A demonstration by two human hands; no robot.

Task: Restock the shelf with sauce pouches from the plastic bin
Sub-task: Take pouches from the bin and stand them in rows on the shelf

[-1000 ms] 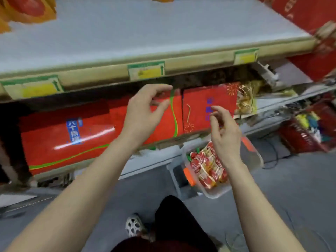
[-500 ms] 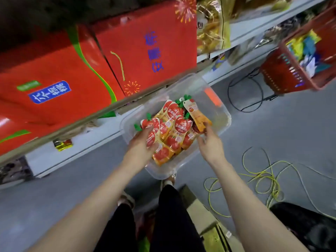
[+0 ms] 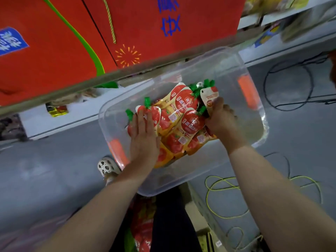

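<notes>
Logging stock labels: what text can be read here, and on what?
On the pouches: white Chinese characters on red circles, too blurred to read.
On the right red box: large blue Chinese characters, cropped and tilted, unreadable.
On the left red box: white characters on a blue label, blurred, unreadable.
No legible numbers.

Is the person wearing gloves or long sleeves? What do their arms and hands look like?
No gloves and no sleeves show: the left hand and right hand are bare, and so are the left arm and right arm, right to the picture's edge. No watch, ring or bracelet shows. Lower down are dark trousers and a white shoe with holes.
</notes>
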